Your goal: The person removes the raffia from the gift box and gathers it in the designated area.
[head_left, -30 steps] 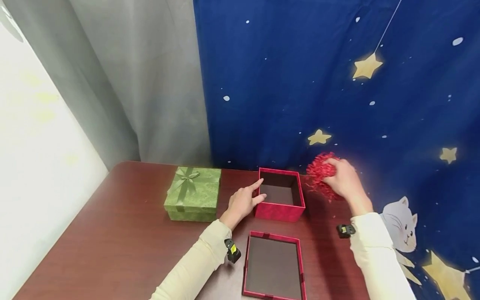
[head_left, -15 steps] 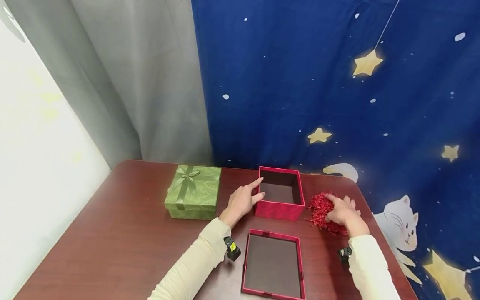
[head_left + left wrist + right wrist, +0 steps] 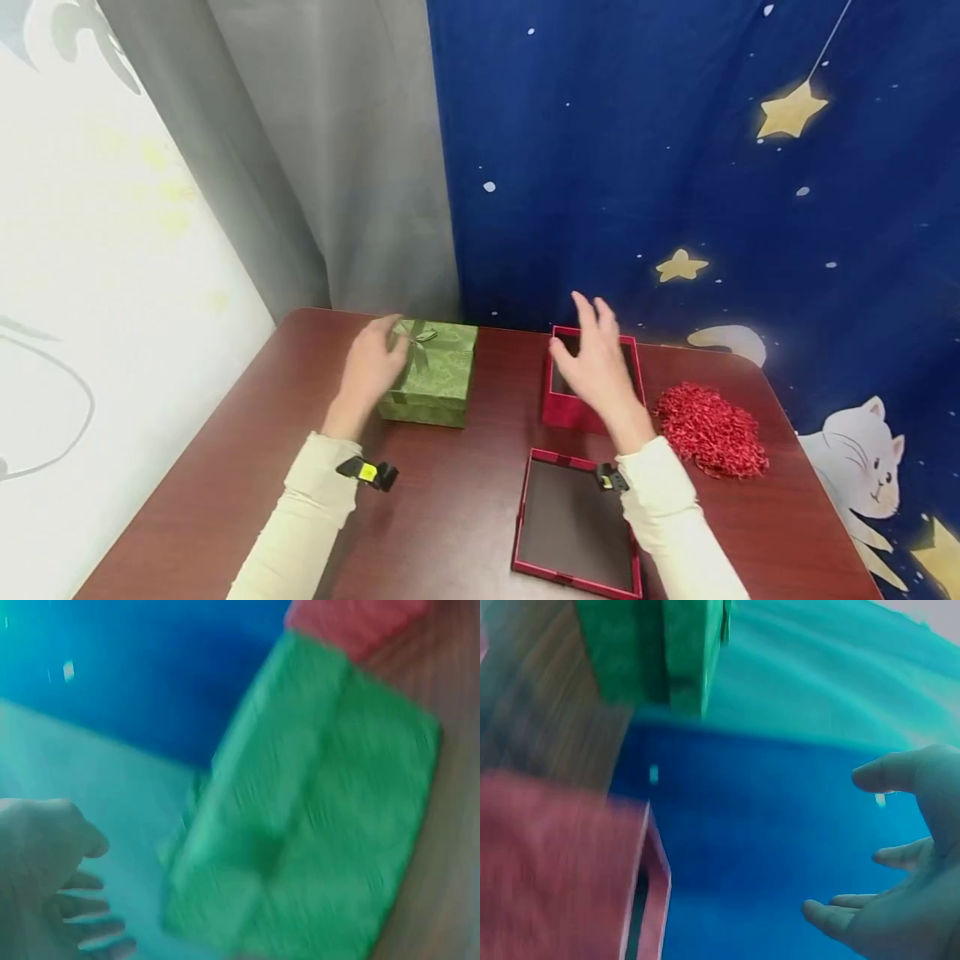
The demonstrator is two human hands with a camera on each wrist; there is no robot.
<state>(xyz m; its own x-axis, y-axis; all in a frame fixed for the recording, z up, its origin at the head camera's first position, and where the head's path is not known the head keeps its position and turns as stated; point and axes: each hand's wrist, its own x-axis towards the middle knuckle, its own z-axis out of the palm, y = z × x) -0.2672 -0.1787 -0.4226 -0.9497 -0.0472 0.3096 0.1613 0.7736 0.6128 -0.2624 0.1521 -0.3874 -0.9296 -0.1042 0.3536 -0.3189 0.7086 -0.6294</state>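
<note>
Over the left side of the green gift box [image 3: 438, 383] hovers my left hand [image 3: 369, 362], fingers spread and holding nothing. The box has a ribbon bow on its lid; in the blurred left wrist view the hand [image 3: 45, 877] is apart from the box [image 3: 300, 810]. My right hand [image 3: 598, 362] is raised above the open red box [image 3: 573, 412], fingers apart and bare of any object. In the right wrist view that hand [image 3: 907, 862] is clear of the red box [image 3: 555, 870]. A heap of red shredded paper [image 3: 711, 429] lies on the table to the right.
The red lid [image 3: 573, 521] lies with its inside up in front of the red box, under my right wrist. All stand on a dark red-brown table [image 3: 442, 508]. Grey and blue curtains [image 3: 540, 167] hang behind its far edge.
My right hand has left the red shredded paper and moved left over the red box. My left hand has gone from the red box to the green gift box. The view has shifted left.
</note>
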